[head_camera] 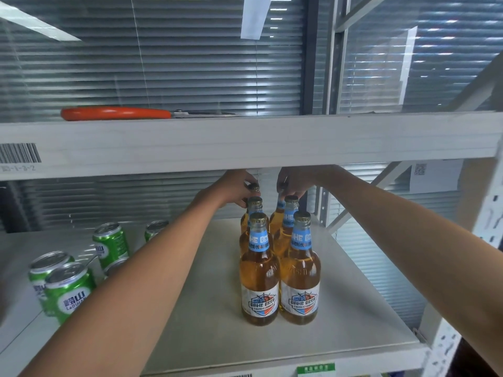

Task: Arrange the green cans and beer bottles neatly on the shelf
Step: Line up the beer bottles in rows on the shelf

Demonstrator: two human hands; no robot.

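Several amber beer bottles with blue neck labels stand in two rows on the grey shelf board (340,317). The front pair is a left bottle (259,278) and a right bottle (300,276). Both arms reach to the back of the rows. My left hand (236,190) grips the cap of the rear left bottle (255,187). My right hand (292,183) holds the top of the rear right bottle (279,205), its cap hidden by the fingers. Green cans (69,289) stand scattered at the left, one (111,244) further back.
The upper shelf beam (272,142) runs just above my hands, leaving little headroom. Orange-handled pliers (117,113) lie on that upper shelf. A white upright post (479,240) bounds the right side. Window blinds sit behind the shelf.
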